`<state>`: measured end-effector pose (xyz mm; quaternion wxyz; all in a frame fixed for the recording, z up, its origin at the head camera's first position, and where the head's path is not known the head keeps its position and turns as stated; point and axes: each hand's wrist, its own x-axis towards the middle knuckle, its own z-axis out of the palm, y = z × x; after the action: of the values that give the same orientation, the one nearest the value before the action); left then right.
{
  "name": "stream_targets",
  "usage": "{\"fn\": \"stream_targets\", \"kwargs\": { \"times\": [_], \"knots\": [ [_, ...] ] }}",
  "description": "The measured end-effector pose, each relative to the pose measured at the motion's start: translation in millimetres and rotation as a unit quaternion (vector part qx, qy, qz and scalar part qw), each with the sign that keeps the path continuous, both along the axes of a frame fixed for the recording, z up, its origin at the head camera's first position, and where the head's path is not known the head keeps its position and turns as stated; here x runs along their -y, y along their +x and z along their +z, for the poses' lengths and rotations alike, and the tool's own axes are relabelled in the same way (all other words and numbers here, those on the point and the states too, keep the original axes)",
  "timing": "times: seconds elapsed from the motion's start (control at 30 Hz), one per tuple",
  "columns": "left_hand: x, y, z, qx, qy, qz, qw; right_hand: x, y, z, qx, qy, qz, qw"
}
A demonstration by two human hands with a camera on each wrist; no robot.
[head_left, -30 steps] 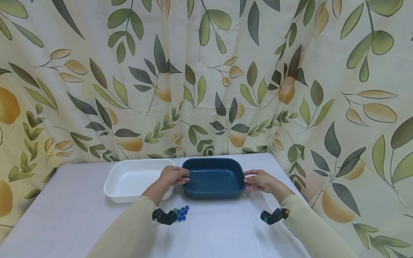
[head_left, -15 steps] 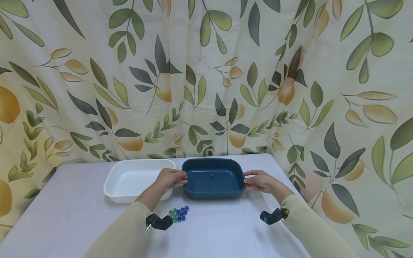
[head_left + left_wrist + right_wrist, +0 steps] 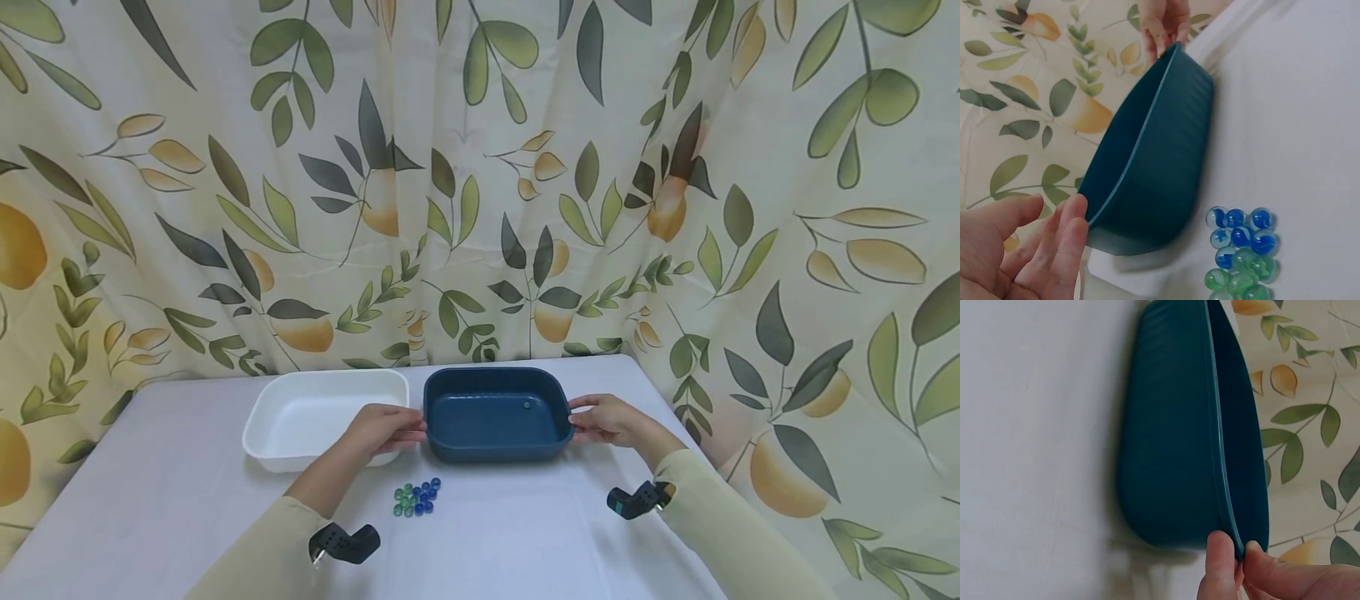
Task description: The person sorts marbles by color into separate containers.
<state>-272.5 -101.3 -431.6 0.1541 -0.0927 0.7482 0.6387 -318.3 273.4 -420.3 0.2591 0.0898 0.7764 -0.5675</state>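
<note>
A dark blue rectangular basin (image 3: 498,454) rests on the table, with one small green marble (image 3: 527,405) on its floor toward the right. My right hand (image 3: 606,420) pinches the basin's right rim; in the right wrist view the thumb is on the inner side and a finger on the outer. At the opposite end is my left hand (image 3: 384,429). Its fingertips (image 3: 1075,206) are at the basin's left edge, apparently touching, and the thumb stands apart from the rim. Blue marbles (image 3: 1242,236) and green marbles (image 3: 1239,284) lie clustered on the cloth in front.
A white rectangular basin (image 3: 300,462) stands left of the blue one, partly behind my left hand. White cloth (image 3: 525,533) covers the table. A leaf-and-fruit patterned curtain (image 3: 465,250) hangs behind and at the sides.
My left hand has slid left off the blue basin's rim, uncovering the marble cluster. The green marble in the basin has rolled rightward. My right hand has stayed at the right rim.
</note>
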Motion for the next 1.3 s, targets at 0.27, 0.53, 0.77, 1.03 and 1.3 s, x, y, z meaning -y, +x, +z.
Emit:
{"fn": "stream_targets", "kwargs": {
  "times": [0.27,0.53,0.77,1.03,1.3],
  "knots": [
    [13.3,18.1,-7.1,0.009,-0.011,-0.008,0.9999,0,-1.3,-5.7,0.0,-0.013,-0.004,0.9999],
    [23.6,32.4,-13.8,0.006,-0.039,-0.027,0.9989,0,-2.2,-5.9,0.002,-0.005,-0.012,0.9999],
    [31.4,45.4,-22.7,0.012,-0.074,-0.046,0.9961,1,-2.4,-7.5,0.003,-0.005,-0.016,0.9998],
    [38.3,48.9,-40.0,0.009,-0.074,-0.04,0.9964,0,-1.2,-5.7,0.002,-0.008,-0.012,0.9999],
    [41.8,51.6,-52.3,-0.021,-0.1,-0.07,0.9923,1,0.3,-5.9,-0.001,-0.014,-0.007,0.9999]
  ]
}}
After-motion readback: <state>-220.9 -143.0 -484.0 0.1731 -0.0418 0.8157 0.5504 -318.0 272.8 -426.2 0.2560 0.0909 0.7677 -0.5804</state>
